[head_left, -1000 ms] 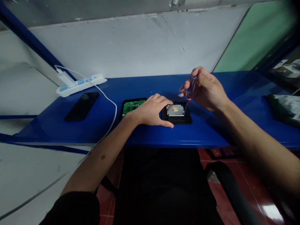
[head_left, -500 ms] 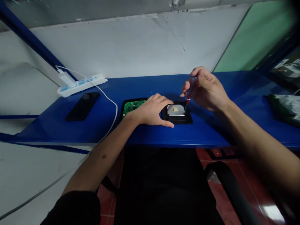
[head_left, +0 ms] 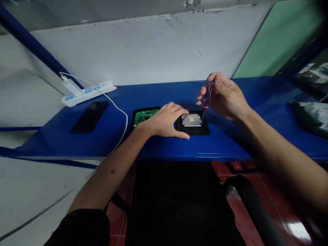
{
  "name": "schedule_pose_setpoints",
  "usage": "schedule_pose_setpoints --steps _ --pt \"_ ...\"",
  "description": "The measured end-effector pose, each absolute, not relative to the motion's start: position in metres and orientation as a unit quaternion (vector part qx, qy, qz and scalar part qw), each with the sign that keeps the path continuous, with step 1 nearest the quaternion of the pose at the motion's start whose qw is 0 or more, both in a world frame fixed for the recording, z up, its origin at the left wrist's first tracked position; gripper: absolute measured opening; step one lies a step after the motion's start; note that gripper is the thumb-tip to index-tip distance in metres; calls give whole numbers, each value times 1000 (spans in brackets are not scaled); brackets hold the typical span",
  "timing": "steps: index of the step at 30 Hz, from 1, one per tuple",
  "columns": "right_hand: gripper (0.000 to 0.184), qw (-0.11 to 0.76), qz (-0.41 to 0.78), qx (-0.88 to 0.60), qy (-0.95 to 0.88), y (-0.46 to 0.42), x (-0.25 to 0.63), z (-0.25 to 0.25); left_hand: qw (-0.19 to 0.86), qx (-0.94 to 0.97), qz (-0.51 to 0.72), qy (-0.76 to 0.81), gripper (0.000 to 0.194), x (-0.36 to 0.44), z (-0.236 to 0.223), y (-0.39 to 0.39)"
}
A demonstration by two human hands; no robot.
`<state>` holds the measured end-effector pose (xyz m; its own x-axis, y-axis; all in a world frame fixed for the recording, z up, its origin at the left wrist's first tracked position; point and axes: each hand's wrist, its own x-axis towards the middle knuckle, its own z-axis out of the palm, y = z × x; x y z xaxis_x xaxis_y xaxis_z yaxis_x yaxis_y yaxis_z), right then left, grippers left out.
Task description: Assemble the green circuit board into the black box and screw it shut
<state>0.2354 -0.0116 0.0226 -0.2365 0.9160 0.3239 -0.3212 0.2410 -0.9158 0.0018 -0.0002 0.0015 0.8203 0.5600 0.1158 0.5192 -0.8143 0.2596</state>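
Note:
My right hand (head_left: 225, 94) grips a screwdriver (head_left: 208, 94) with a clear handle and a red collar. The screwdriver's tip points down at the right edge of a metal plate (head_left: 188, 122), which carries a small yellowish pad (head_left: 191, 119). This plate lies in a black plastic housing (head_left: 194, 131) flat on the table. My left hand (head_left: 167, 119) rests on the housing's left side, thumb and fingers spread along its edges. Partly hidden behind that hand is a green circuit board (head_left: 143, 116) in a black case.
On the left of the blue table (head_left: 164, 147) lie a black phone (head_left: 89, 117) and a white power strip (head_left: 89, 93) with a charger. A white cable (head_left: 126, 119) runs over the table's front edge. A plastic bag (head_left: 312, 118) lies at the far right.
My right fingers shift slightly around the screwdriver handle. My left hand and the housing stay in place; the view itself moves a little.

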Motion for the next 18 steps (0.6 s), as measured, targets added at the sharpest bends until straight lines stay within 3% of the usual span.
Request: schedule_pose_setpoints --steps 3,9,18 --pt "30 569 557 -251 -550 -10 237 22 114 948 93 283 86 2 2 -1" --pt "19 564 532 -267 -572 -11 238 21 112 948 98 280 84 1 4 -2" --pt "31 548 533 -279 -581 -10 239 20 114 947 94 284 84 0 3 -1"
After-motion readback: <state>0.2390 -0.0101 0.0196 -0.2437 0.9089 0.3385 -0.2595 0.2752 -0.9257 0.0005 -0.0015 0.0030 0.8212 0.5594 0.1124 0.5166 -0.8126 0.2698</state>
